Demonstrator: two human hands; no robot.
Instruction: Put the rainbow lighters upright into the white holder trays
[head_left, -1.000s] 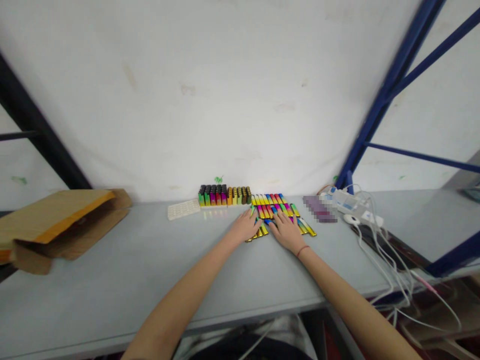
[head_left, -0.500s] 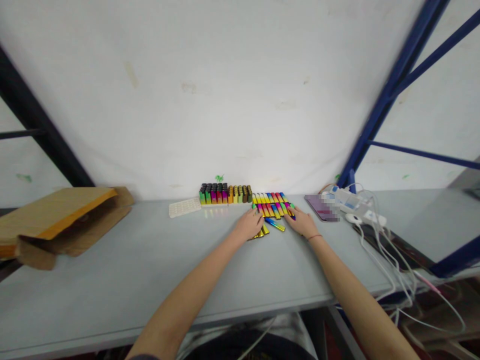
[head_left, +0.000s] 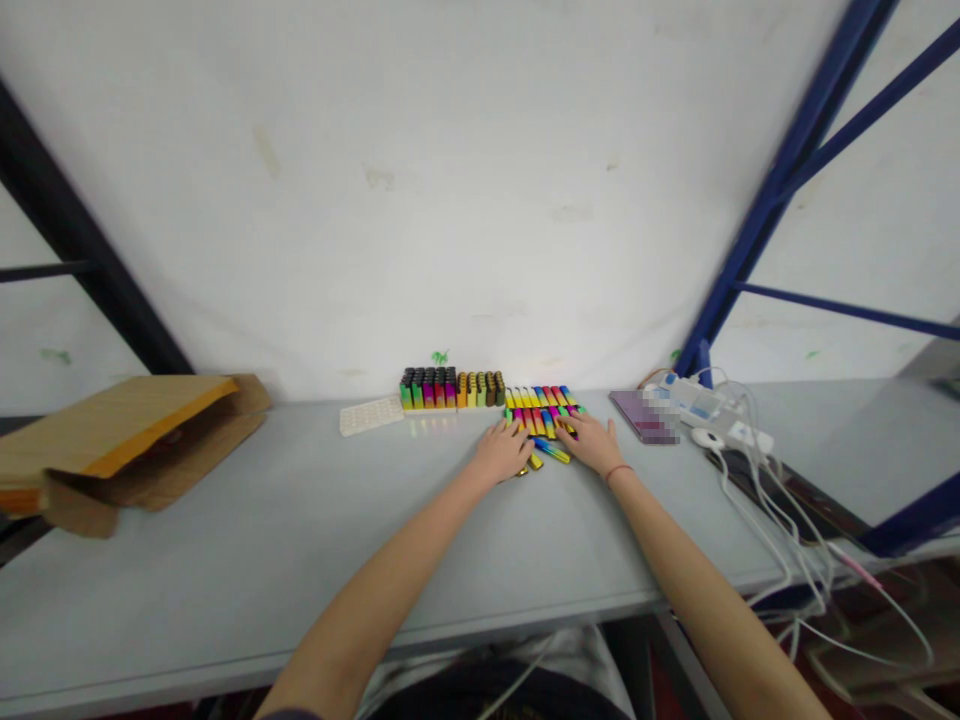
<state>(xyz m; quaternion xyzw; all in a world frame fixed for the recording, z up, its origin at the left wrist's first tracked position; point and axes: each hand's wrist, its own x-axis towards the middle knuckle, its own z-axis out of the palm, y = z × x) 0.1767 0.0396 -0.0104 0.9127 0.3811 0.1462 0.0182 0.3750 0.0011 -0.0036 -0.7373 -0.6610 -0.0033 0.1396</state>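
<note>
Two rows of shiny, brightly coloured lighters (head_left: 537, 420) lie side by side on the table, and more stand behind them. My left hand (head_left: 502, 452) rests with fingers apart at the left of the front row, partly covering gold lighters (head_left: 535, 461). A loose blue and yellow lighter (head_left: 553, 450) lies slantwise between my hands. My right hand (head_left: 590, 443) is open, its fingertips touching the right part of the front row. To the left stand upright lighters with dark tops (head_left: 428, 388) and a block of yellow to brown ones (head_left: 481, 388).
A white tray with a grid of holes (head_left: 371, 415) lies left of the standing lighters. An opened cardboard box (head_left: 127, 430) is at the far left. At right are a purple phone (head_left: 637, 415), a white power strip (head_left: 705, 402) and loose cables (head_left: 772, 500). A wall closes the back.
My right hand has shifted left and slightly toward me along the front row. My left hand has moved slightly right, covering more of the gold lighters.
</note>
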